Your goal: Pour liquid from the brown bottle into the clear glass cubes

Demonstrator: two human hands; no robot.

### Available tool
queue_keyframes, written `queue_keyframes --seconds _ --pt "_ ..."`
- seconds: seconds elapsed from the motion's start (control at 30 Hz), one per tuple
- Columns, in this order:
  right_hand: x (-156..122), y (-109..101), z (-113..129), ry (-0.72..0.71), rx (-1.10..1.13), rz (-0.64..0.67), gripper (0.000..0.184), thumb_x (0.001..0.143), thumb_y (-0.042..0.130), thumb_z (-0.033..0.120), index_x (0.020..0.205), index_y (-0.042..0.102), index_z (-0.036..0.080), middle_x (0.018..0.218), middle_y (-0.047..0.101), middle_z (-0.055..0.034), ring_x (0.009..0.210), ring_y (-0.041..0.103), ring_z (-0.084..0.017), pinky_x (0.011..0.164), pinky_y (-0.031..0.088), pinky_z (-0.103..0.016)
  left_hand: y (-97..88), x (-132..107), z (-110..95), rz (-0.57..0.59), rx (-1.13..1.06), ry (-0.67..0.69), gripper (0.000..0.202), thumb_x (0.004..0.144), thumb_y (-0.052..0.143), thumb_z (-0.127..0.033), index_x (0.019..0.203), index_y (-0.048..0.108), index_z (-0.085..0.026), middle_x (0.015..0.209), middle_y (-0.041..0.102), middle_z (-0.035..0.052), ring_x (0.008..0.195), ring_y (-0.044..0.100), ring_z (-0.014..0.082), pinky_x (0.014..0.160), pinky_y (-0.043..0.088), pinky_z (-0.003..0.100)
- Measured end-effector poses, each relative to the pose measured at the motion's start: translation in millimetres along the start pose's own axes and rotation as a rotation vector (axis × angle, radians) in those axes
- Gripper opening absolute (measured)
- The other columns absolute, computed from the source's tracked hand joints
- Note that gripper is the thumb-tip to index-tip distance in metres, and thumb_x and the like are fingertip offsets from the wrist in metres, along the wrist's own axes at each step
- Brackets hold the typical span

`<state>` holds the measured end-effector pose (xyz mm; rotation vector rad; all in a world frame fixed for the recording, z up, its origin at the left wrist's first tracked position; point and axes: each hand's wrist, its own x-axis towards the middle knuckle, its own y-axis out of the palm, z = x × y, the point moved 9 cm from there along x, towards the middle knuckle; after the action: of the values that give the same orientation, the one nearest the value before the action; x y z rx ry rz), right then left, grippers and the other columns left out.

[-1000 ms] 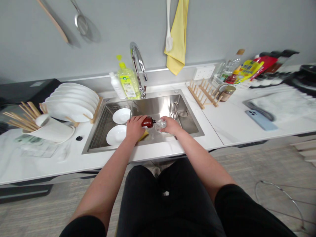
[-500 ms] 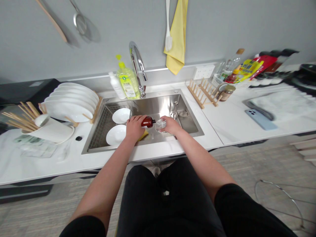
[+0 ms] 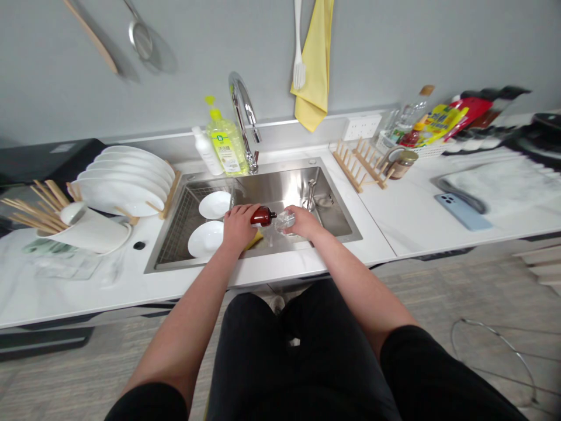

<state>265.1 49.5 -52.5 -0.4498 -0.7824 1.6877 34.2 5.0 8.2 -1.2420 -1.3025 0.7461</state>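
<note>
unchanged from a second ago, so we judge the same step is in hand: one brown bottle point(image 3: 263, 216), grasped in our left hand point(image 3: 239, 227), over the sink point(image 3: 276, 186), neck toward one clear vessel point(image 3: 284, 222), grasped in our right hand point(image 3: 303, 223); contact between the two, uncertain. further: two white bowls point(image 3: 205, 238), in the sink's left part; two upright bottles point(image 3: 227, 147) and one tap point(image 3: 237, 96), behind the sink.

Bright, diffuse indoor light glares off the back wall of a steel sink point(image 3: 280, 182), where a clear object point(image 3: 286, 222) over the basin looks indistinct. Above and left of the sink, a strainer point(image 3: 141, 41) casts a soft rightward shadow. Left of it, wide-angle distortion stretches white plates point(image 3: 114, 196).
</note>
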Motion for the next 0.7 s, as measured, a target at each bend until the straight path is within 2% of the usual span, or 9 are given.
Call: queue_keyframes --seconds 0.7 --pt "-0.5 -0.5 0.7 0.008 -0.012 0.016 0.076 0.065 0.111 0.023 0.132 0.076 0.027 0.132 0.083 -0.005 0.117 0.079 -0.029 0.102 0.061 -0.038 0.6 -0.7 -0.6 -0.006 0.004 0.006 0.077 0.085 0.071 -0.014 0.16 0.069 -0.031 0.162 0.073 0.0083 0.147 0.062 0.0393 0.119 0.046 0.057"
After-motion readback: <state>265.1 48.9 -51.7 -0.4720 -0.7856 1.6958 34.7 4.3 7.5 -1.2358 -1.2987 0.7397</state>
